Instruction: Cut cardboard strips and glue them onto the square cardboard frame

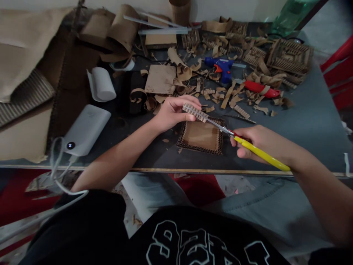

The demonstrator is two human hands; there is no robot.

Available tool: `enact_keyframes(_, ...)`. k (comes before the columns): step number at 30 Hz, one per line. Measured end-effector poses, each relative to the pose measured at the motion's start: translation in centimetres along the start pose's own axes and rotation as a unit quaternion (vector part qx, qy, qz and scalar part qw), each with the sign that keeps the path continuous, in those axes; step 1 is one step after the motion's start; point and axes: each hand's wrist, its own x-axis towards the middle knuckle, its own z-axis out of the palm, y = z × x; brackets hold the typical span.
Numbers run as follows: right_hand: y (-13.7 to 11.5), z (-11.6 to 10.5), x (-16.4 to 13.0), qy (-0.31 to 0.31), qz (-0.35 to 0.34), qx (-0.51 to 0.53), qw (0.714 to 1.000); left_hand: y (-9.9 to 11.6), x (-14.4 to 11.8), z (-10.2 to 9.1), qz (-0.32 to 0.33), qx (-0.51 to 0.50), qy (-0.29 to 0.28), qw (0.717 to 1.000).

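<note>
Between the thumb and fingers of my left hand (176,112) is a short strip of corrugated cardboard (195,112), its ridges facing up. My right hand (255,141) is wrapped round a pair of scissors (257,151) with yellow and red handles. The scissor blades point left and lie along the strip, reaching into its right end. Just below the strip, flat on the table, rests a square cardboard tray (202,136) with a corrugated rim. Part of its far edge is hidden by the strip and the blades.
Cardboard scraps (217,88) litter the table's middle, around a blue glue gun (222,66) and a red-handled tool (261,89). A white power bank (86,129) with a cable lies left, near a white roll (101,84). Large cardboard sheets (24,55) fill the far left.
</note>
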Motion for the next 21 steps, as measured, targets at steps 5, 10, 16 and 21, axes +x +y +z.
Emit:
enact_keyframes(5,-1.2,0.0,0.4,0.009,0.033,-0.047,0.998,-0.2,0.1,-0.1,0.01,0.0,0.006,1.0)
enact_keyframes(10,-1.5,0.4,0.4,0.026,-0.007,-0.077,0.997,-0.3,0.1,-0.1,-0.003,-0.011,0.007,1.0)
enact_keyframes(16,-1.8,0.7,0.5,0.041,0.006,-0.077,0.996,-0.4,0.1,-0.1,-0.014,-0.026,0.011,1.0)
enact_keyframes(21,-2.1,0.6,0.4,0.018,0.062,-0.043,0.997,-0.4,0.0,0.2,-0.017,-0.033,0.014,0.999)
